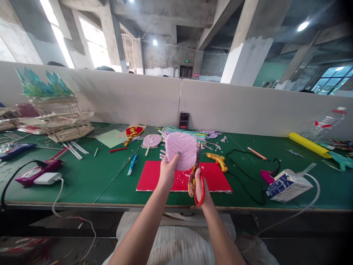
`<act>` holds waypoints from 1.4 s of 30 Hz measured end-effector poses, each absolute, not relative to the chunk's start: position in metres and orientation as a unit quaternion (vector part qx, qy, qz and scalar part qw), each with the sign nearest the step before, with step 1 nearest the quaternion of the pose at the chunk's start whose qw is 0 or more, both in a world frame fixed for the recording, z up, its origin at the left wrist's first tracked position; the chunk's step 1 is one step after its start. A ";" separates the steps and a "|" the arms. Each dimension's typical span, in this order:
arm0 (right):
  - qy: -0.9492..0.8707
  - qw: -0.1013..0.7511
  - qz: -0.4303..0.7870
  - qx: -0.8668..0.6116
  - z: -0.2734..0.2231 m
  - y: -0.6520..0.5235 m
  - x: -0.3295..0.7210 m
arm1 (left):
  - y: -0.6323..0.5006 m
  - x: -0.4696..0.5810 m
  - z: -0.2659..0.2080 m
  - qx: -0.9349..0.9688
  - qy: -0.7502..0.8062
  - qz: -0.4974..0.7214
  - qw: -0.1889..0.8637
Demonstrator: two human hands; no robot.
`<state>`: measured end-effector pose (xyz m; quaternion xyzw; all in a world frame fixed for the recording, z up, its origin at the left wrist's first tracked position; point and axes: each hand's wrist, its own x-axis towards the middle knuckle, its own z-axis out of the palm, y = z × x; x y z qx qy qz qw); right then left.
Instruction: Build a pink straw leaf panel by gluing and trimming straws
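My left hand point(168, 170) grips a pale purple, ribbed rounded panel point(182, 149) by its lower left, thumb on its face. A few loose strip ends stick out at the panel's left side. In my right hand point(202, 186) is a pair of scissors point(198, 165) with red and yellow handles, its blades pointing up along the panel's right edge. Whether the blades touch the edge I cannot tell. Below both hands lies a red board point(149, 176) sprinkled with small purple scraps.
Behind the panel lies a bundle of coloured strips point(204, 134). A yellow glue gun point(219, 161) with a black cable sits right of the board, a blue pen point(132, 164) left. Further out are a milk carton point(289, 186), a power strip point(37, 172) and a stick model point(59, 121).
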<state>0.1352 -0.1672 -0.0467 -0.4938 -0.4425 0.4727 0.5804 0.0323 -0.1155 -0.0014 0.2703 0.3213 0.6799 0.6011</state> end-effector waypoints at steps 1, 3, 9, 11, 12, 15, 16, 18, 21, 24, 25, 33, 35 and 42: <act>-0.437 0.581 0.484 -0.486 -0.048 -0.166 0.137 | -0.116 0.032 -0.001 0.273 0.322 0.678 0.602; -0.423 0.581 0.502 -0.481 -0.049 -0.164 0.139 | -0.116 0.031 -0.002 0.278 0.325 0.672 0.604; -0.410 0.577 0.501 -0.498 -0.047 -0.165 0.138 | -0.116 0.031 -0.004 0.283 0.324 0.676 0.598; -0.405 0.579 0.497 -0.504 -0.046 -0.165 0.137 | -0.115 0.031 -0.003 0.286 0.320 0.677 0.598; -0.403 0.580 0.496 -0.505 -0.045 -0.165 0.137 | -0.115 0.031 -0.003 0.287 0.318 0.678 0.598; -0.396 0.580 0.500 -0.506 -0.044 -0.164 0.137 | -0.115 0.030 -0.004 0.290 0.315 0.678 0.598; -0.392 0.581 0.502 -0.507 -0.044 -0.164 0.137 | -0.115 0.030 -0.005 0.292 0.315 0.677 0.597; -0.384 0.579 0.508 -0.510 -0.044 -0.164 0.138 | -0.115 0.029 -0.006 0.296 0.317 0.677 0.594; -0.381 0.569 0.520 -0.511 -0.044 -0.164 0.138 | -0.115 0.028 -0.006 0.293 0.312 0.684 0.591; -0.391 0.571 0.514 -0.508 -0.044 -0.164 0.137 | -0.116 0.028 -0.003 0.273 0.296 0.693 0.597; -0.395 0.572 0.510 -0.507 -0.044 -0.164 0.136 | -0.116 0.028 -0.002 0.262 0.292 0.697 0.600; -0.442 0.556 0.498 -0.498 -0.047 -0.169 0.138 | -0.112 0.027 -0.004 0.207 0.261 0.705 0.627; -0.452 0.554 0.494 -0.495 -0.047 -0.170 0.139 | -0.112 0.027 -0.007 0.213 0.266 0.698 0.630; -0.452 0.552 0.484 -0.506 -0.049 -0.169 0.141 | -0.115 0.027 -0.007 0.258 0.279 0.679 0.628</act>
